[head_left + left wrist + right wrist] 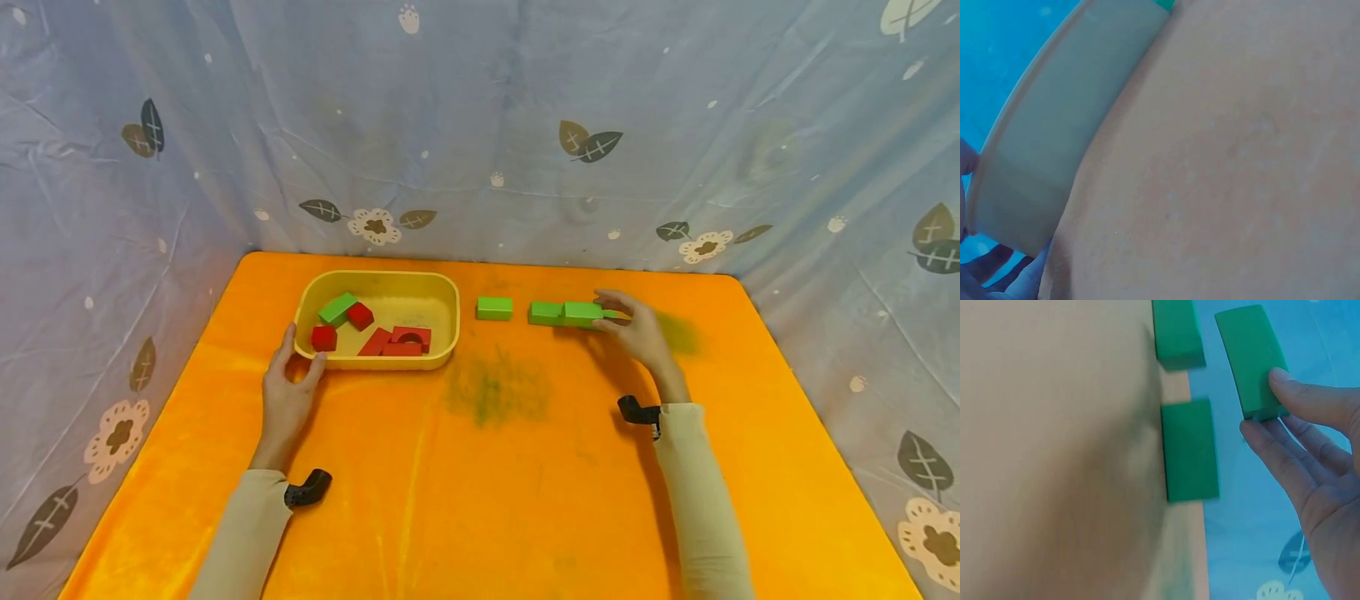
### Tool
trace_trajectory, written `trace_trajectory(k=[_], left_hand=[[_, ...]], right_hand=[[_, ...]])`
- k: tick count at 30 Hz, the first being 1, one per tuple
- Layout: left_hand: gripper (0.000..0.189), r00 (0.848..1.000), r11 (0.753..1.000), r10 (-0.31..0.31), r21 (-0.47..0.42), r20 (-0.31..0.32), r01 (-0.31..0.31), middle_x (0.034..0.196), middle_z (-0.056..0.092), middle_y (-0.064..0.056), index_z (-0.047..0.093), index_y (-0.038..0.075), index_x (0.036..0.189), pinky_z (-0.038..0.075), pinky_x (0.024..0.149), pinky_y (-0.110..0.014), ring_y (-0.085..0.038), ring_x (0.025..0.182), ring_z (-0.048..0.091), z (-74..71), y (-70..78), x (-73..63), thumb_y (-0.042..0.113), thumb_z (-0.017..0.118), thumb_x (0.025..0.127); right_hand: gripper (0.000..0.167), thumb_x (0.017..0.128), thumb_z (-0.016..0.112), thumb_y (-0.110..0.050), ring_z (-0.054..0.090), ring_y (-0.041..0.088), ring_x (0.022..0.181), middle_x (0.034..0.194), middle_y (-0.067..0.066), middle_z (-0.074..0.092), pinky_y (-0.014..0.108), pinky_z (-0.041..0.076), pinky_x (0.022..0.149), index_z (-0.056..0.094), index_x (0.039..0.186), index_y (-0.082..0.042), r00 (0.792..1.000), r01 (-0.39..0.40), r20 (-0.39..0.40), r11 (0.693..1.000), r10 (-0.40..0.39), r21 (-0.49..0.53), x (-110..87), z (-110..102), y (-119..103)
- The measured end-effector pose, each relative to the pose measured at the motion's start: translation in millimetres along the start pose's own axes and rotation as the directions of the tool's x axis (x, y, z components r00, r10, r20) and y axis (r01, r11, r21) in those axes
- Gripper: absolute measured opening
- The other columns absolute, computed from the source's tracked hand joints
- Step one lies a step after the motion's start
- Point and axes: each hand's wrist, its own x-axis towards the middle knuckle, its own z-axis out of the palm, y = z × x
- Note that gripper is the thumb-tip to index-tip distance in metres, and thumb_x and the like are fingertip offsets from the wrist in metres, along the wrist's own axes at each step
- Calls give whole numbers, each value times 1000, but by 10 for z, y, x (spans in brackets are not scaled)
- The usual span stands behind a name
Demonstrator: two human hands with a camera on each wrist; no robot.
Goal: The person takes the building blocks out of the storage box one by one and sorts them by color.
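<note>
My right hand point(636, 333) pinches a green rectangular block point(1250, 359) by one end, thumb on one face and fingertips at the other side. Two more green blocks stand near it: one point(545, 314) just left of the held block and another point(494, 308) farther left. At the front left corner of a yellow tub point(390, 362), my left hand point(287, 392) holds the outside, with thumb and fingers spread to either side of the corner. Inside lie a green block point(337, 308), two red cubes, a red arch block point(412, 333) and other red pieces.
An orange cloth point(480, 483) covers the table, with greenish smudges at its middle and right. Patterned blue-grey curtains point(495, 100) hang along the back and both sides. A black wrist camera point(307, 489) sits on each wrist.
</note>
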Motion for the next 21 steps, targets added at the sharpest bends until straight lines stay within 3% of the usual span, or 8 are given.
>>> trace_trajectory(k=[5, 9, 15, 21], left_hand=[[70, 1000, 1000, 7, 22, -14, -7, 156, 32, -13, 27, 14, 156, 22, 118, -46, -29, 145, 26, -4, -207, 74, 15, 64, 96], [70, 999, 999, 19, 44, -29, -18, 156, 33, -10, 27, 21, 156, 23, 118, -44, -26, 144, 28, -13, -367, 127, 20, 65, 96], [71, 1000, 999, 6, 41, -25, -5, 157, 32, -9, 26, 23, 156, 22, 119, -44, -25, 144, 27, -12, -401, 121, 22, 64, 96], [71, 1000, 999, 12, 36, -20, -11, 157, 31, -9, 26, 23, 156, 22, 119, -44, -26, 145, 26, -1, -377, 124, 22, 64, 96]], right_hand=[[52, 88, 68, 3, 54, 37, 119, 130, 25, 58, 16, 51, 89, 52, 137, 5, 999, -14, -38, 1000, 14, -14, -73, -124, 72], [51, 88, 68, 3, 56, 32, 118, 129, 24, 59, 13, 49, 88, 53, 137, 4, 999, -3, -53, 999, 1, -34, -113, -185, 105], [50, 88, 67, 7, 58, 28, 116, 128, 30, 57, 12, 49, 87, 54, 136, 5, 995, 32, -89, 999, -35, -26, -186, -274, 168], [49, 88, 63, 12, 55, 40, 117, 128, 36, 54, 10, 49, 86, 52, 136, 8, 994, 29, -103, 999, -33, -38, -273, -381, 262]])
